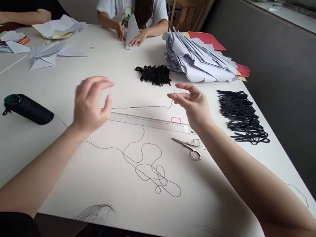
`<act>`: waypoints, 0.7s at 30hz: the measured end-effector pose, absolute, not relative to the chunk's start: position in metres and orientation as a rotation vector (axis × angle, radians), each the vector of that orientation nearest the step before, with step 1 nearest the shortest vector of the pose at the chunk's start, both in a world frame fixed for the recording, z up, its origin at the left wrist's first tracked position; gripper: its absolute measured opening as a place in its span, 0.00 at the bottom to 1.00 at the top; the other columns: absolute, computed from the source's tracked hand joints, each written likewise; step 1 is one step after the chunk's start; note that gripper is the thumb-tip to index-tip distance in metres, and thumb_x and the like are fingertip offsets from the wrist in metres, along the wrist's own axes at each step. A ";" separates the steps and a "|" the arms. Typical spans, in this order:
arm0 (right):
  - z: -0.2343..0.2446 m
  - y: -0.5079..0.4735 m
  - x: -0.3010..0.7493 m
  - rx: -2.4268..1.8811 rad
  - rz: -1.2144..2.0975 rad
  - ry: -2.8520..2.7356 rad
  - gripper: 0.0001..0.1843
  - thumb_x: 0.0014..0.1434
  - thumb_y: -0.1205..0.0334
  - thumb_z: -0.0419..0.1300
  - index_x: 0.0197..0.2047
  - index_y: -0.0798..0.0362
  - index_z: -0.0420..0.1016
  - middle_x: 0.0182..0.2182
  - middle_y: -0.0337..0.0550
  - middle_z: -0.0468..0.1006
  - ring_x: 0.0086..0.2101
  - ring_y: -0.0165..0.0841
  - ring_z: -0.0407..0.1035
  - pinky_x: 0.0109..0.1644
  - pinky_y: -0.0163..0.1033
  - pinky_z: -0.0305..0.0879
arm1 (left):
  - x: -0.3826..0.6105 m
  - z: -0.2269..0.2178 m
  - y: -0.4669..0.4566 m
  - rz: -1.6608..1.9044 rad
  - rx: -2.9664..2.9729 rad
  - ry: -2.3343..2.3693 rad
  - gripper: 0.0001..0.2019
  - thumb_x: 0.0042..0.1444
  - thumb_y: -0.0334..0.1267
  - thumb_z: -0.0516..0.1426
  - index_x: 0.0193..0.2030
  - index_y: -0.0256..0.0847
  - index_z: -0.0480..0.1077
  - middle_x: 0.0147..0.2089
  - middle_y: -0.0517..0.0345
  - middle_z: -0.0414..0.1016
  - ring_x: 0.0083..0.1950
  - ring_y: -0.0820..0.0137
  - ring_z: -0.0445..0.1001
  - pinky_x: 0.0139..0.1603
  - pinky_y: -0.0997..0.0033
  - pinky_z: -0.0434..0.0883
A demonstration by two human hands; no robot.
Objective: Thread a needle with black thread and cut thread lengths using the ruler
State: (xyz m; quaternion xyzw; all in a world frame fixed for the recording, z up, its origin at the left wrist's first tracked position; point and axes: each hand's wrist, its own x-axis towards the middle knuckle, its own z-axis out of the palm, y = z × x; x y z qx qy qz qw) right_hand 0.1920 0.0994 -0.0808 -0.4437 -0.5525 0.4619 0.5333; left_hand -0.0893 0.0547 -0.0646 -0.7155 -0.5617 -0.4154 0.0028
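My left hand [92, 103] is raised above the left end of a clear ruler [145, 122], fingers curved and thumb apart, with nothing seen between them. Over the ruler's right part, my right hand [192, 103] pinches a thin black thread [142, 107] near its end, the index finger lifted off the thumb. That thread runs back leftward along the ruler and passes behind my left hand. Silver scissors [191, 146] lie part open below my right wrist. Looser thread [149, 176] curls on the table in front of me. A black thread spool [33, 109] lies on its side at left.
Dark tassel-like bundles lie at the right [240, 115] and centre back [155, 73]. A tall stack of white paper [199, 59] stands behind them. Across the white table [98, 200], one person handles folded paper [132, 31]; another sits at far left near colored paper [6, 42].
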 end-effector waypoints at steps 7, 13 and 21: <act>-0.077 0.058 0.165 -0.986 1.194 -1.269 0.29 0.50 0.49 0.71 0.53 0.49 0.72 0.36 0.42 0.81 0.39 0.36 0.76 0.42 0.43 0.72 | 0.005 -0.066 0.050 -2.810 -2.901 -1.876 0.10 0.55 0.41 0.54 0.42 0.41 0.67 0.38 0.53 0.73 0.39 0.67 0.75 0.46 0.64 0.73; -0.096 0.052 0.154 -1.035 1.275 -1.163 0.28 0.49 0.50 0.72 0.51 0.51 0.74 0.34 0.42 0.82 0.34 0.33 0.73 0.36 0.40 0.68 | 0.010 -0.086 0.046 -2.840 -2.774 -2.453 0.05 0.51 0.39 0.54 0.33 0.40 0.67 0.24 0.64 0.61 0.17 0.81 0.44 0.16 0.77 0.42; -0.100 0.053 0.147 -1.033 1.342 -1.067 0.28 0.45 0.50 0.73 0.46 0.51 0.74 0.31 0.40 0.80 0.26 0.27 0.64 0.28 0.36 0.60 | 0.003 -0.096 0.050 -2.724 -2.654 -2.493 0.08 0.49 0.41 0.62 0.31 0.39 0.72 0.22 0.66 0.58 0.17 0.82 0.46 0.15 0.77 0.41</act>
